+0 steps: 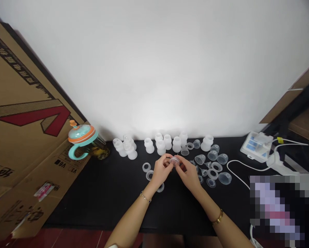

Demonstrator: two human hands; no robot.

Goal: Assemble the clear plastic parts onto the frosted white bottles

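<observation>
Pinched between the fingertips of your left hand (163,169) and right hand (188,172) is a small round translucent plastic piece (174,161); both your hands are closed on it, fingers bent and thumbs close together, and it is held over the middle of the black table (105,199).

Beside and partly behind your left hand lie flat translucent plastic rings (143,168); to the right of your right hand, clear plastic domed caps (225,178) are scattered among more rings and small clear pieces, some partly hidden by that hand.

Beyond your hands, near the white wall (154,69), stand open white waisted bottles (149,146); to their left, three white bottles with clear domed tops (130,151) are grouped together.

At the far left of the table you have a clear jug with a turquoise-and-orange lid (82,134), next to the large brown cardboard box (27,113); at the right sits a white power strip (255,147), with a white cable (236,161) curving near it.
</observation>
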